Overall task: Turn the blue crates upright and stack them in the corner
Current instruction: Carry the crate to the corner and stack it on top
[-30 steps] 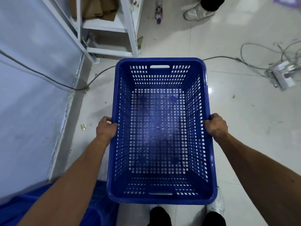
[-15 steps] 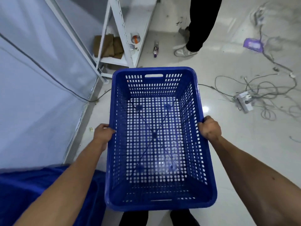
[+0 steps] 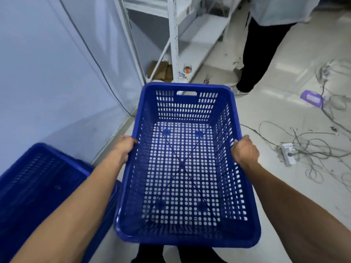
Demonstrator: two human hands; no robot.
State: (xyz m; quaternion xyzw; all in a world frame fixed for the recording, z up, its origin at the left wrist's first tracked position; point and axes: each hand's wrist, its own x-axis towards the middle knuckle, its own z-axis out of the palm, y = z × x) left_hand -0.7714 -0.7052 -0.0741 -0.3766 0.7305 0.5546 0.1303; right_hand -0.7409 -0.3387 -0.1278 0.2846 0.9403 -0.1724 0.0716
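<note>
Left hand [image 3: 124,147] gripped one long rim, right hand [image 3: 245,150] the other, and the upright crate [image 3: 185,111] hung between them. A second crate [image 3: 38,177] sat just outside the left hand.

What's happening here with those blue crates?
Someone is holding an upright, empty blue crate off the floor, with the left hand and right hand each gripping a long side rim. A second blue crate sits low to their left by the wall. Ahead are white shelving and a bystander. Loose cables lie to the right.
</note>
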